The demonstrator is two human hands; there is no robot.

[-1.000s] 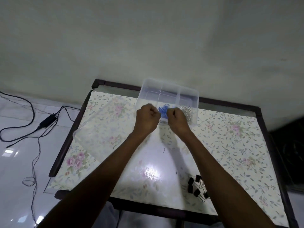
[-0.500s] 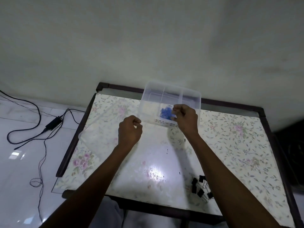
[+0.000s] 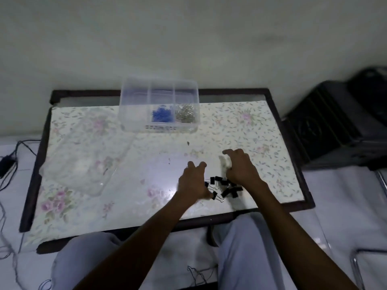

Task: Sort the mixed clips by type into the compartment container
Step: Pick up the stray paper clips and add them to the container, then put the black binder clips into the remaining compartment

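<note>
Black binder clips point(image 3: 225, 188) in a loose heap near the desk's point(image 3: 129, 185) front edge, between both hands. Left hand point(image 3: 193, 183) flanks the heap, fingers spread, nothing clearly gripped. Right hand point(image 3: 240, 167) over the heap's right side, forefinger out, other fingers bent; any hold can't be made out. Compartment container point(image 3: 159, 105) at far edge: blue clips point(image 3: 161, 115) middle, silver clips point(image 3: 186, 114) right.

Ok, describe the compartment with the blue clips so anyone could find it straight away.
Find the clear compartment container at the floral table's far edge. In its near row, the middle compartment holds blue clips, between an empty section and one with silver clips.
</note>
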